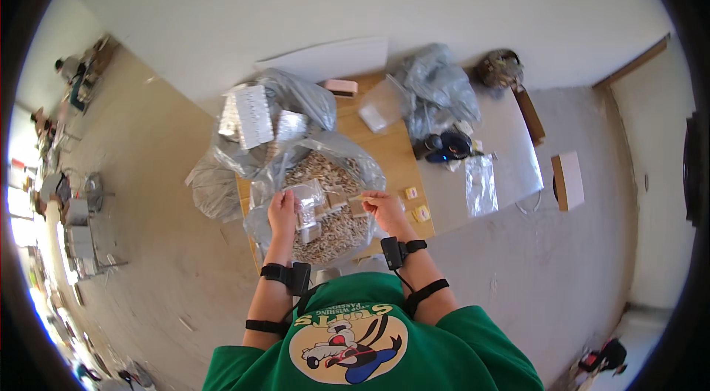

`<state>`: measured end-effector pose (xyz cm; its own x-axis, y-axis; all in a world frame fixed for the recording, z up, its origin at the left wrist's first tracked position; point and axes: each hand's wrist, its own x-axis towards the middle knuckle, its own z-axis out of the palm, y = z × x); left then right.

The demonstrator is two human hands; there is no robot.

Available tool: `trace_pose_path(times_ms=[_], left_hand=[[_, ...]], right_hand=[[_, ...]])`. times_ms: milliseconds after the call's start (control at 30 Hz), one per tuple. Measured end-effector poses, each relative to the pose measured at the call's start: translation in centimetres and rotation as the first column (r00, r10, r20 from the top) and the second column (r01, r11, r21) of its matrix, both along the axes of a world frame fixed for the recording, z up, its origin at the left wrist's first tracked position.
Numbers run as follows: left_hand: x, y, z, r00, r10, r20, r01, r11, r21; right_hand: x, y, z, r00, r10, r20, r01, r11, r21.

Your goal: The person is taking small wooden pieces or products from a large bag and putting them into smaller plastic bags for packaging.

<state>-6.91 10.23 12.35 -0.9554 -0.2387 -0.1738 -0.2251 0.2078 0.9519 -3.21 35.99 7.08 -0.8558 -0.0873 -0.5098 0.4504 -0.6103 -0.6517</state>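
One wooden tabletop point(394, 163) carries a big grey plastic bag point(260, 222), open at the top, its walls slack and slippery; full as it is, it would likely be heavy and best gathered by a bunched rim. It lies beneath both hands. Inside, small tan-and-white pieces point(325, 244) heap loosely around a few tan packets point(336, 199); each piece looks light and easily scattered. Next comes the clear plastic packet point(306, 196), above the heap at the left hand point(282, 213), whose grip pinches its left edge. It should be light, thin and slick, bending if squeezed, so an edge hold suits it. Smallest is the slim pale piece point(363, 197) at the right hand point(386, 213), whose fingertips press together on its end; probably light and perhaps brittle, it asks for a gentle pinch, though its exact kind is too small to make out
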Motion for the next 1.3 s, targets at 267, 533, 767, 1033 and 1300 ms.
trace_pose_path(times_ms=[267, 533, 767, 1033, 1300], left_hand=[[3.0, 7.8, -5.8, 0.902, -0.278, 0.331, 0.114, 0.892, 0.438], [7.7, 17.4, -10.6, 0.604, -0.645, 0.468, 0.313, 0.733, 0.604], [9.5, 21.2, -19.8, 0.648, -0.507, 0.568, 0.416, 0.861, 0.293], [7.6, 22.9, -25.4, 0.717, -0.236, 0.656, 0.436, 0.886, -0.158], [11.3, 22.4, -23.7, 0.850, -0.266, 0.455, 0.470, 0.772, -0.428]], right_hand=[[8.1, 10.6, -8.6, 0.885, -0.418, 0.204, 0.334, 0.876, 0.348], [10.8, 16.5, -20.0, 0.843, -0.477, 0.249, 0.064, 0.550, 0.833], [7.8, 17.0, -23.8, 0.848, -0.348, 0.399, -0.258, 0.387, 0.885], [9.0, 16.8, -23.9, 0.883, -0.356, 0.307, -0.267, 0.156, 0.951], [11.2, 13.5, -20.9, 0.939, -0.199, 0.279, -0.184, 0.395, 0.900]])
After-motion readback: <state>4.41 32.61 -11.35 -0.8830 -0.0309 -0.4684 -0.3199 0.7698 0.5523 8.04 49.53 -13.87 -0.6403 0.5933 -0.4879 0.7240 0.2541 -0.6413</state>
